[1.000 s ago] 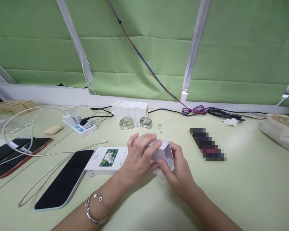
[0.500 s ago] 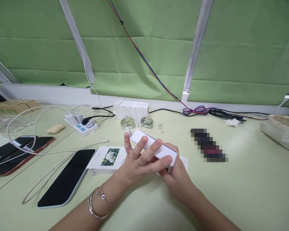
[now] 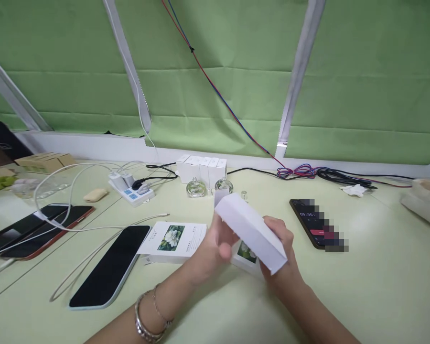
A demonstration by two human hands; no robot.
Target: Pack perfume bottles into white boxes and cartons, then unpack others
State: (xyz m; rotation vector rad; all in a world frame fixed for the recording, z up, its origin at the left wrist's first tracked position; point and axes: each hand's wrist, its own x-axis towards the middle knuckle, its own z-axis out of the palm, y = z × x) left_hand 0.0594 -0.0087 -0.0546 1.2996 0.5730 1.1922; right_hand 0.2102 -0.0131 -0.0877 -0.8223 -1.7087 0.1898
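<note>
A plain white box (image 3: 252, 229) is tilted in the air over the table, a flap (image 3: 220, 197) sticking up at its far end. My right hand (image 3: 281, 243) is closed around its near right end. By the box's left side is my left hand (image 3: 217, 243), its thumb sticking out and its fingers mostly hidden behind the box. Beneath lies a carton with a flower print (image 3: 246, 252), partly covered by my hands. Left of it rests a white carton with a white flower picture (image 3: 177, 239). Two glass bottles (image 3: 196, 188) (image 3: 224, 185) stand further back.
Several small white boxes (image 3: 201, 167) stand behind the bottles. A phone (image 3: 111, 267) and a white cable lie on the left, near a power strip (image 3: 132, 193). On the right are a phone showing a timer (image 3: 310, 220), coiled black cables (image 3: 340, 177) and a cloth bag (image 3: 424, 200).
The white box has turned and now shows its broad white face. My left hand has gone from spread fingers over the box to beside and behind it. The view has shifted slightly.
</note>
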